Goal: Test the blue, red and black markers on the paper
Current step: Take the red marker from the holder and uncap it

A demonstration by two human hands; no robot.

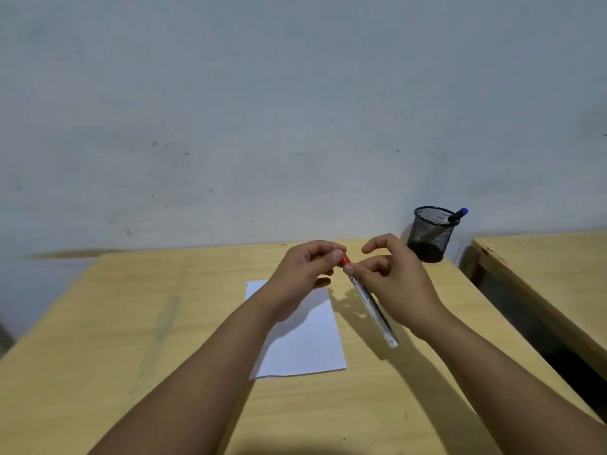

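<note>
My right hand [395, 280] grips the white barrel of the red marker [372, 310], held slanted above the table to the right of the paper. My left hand [303, 274] pinches the marker's red cap [345, 259] at the top end. A white sheet of paper [305, 343] lies flat on the wooden table, partly hidden by my left forearm. The blue marker [458, 215] stands in a black mesh pen cup [430, 236] at the back right. No black marker shows clearly.
The wooden table [131, 339] runs up to a grey wall. A second wooden table [555, 267] stands to the right, with a dark gap between the two.
</note>
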